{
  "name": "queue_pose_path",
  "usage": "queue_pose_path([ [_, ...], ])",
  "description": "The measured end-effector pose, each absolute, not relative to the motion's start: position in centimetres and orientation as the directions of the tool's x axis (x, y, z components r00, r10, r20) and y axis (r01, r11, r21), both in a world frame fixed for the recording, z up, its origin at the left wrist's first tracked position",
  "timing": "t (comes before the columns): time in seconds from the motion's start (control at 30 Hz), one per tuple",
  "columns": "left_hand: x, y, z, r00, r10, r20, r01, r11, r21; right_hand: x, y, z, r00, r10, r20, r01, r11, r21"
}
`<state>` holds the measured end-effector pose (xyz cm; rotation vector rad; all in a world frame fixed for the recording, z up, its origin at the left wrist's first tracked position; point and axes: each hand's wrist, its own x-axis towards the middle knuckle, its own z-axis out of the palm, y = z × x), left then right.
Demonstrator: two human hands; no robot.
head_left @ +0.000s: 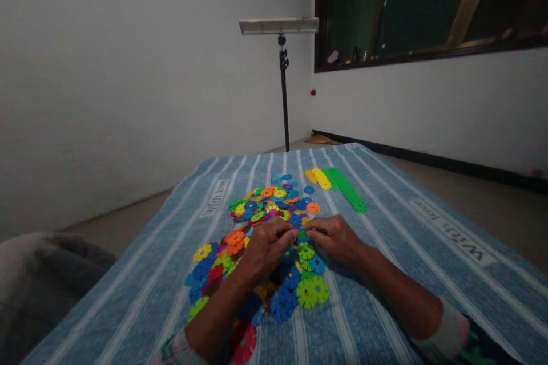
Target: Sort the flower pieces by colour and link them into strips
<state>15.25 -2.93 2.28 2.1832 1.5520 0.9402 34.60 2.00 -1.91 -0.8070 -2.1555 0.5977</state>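
Note:
A heap of colourful plastic flower-shaped discs [261, 211] lies spread on a blue striped cloth [398, 251]. My left hand [266, 246] and my right hand [334, 238] meet over the near part of the heap, fingertips pinched together almost touching each other. Each seems to pinch a small disc, but the pieces between the fingers are too small and dark to name. A joined row of green and yellow discs [338, 184] lies flat beyond my right hand. Green discs [312, 291] and blue discs [282, 302] lie just below my hands.
The cloth, printed "With love", covers a flat surface whose far edge lies near a black stand [283, 91] bearing a white bar. A dark window [428, 5] is on the right wall. A grey bundle [38, 285] sits at the lower left.

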Motion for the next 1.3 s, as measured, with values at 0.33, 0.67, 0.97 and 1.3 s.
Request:
queue_pose_path([
  [0.33, 4.5, 0.5, 2.6, -0.31, 0.876, 0.37, 0.814, 0.044, 0.58, 41.6, 15.4, -2.2, -0.362, 0.836, 0.411, 0.86, 0.47, -0.199],
  [0.67, 0.2, 0.8, -0.6, -0.489, 0.83, 0.268, 0.734, 0.226, 0.64, 41.4, 19.4, -2.3, -0.406, 0.892, 0.198, 0.911, 0.411, 0.015],
  [0.97, -0.1, 0.9, -1.0, -0.515, 0.818, 0.255, 0.729, 0.262, 0.632, 41.2, 19.2, -2.0, -0.382, 0.918, 0.108, 0.923, 0.374, 0.087],
  [1.3, -0.1, 0.8, -2.8, -0.454, 0.851, 0.262, 0.728, 0.185, 0.66, 40.3, 16.4, -3.1, -0.352, 0.899, 0.261, 0.933, 0.359, 0.022],
])
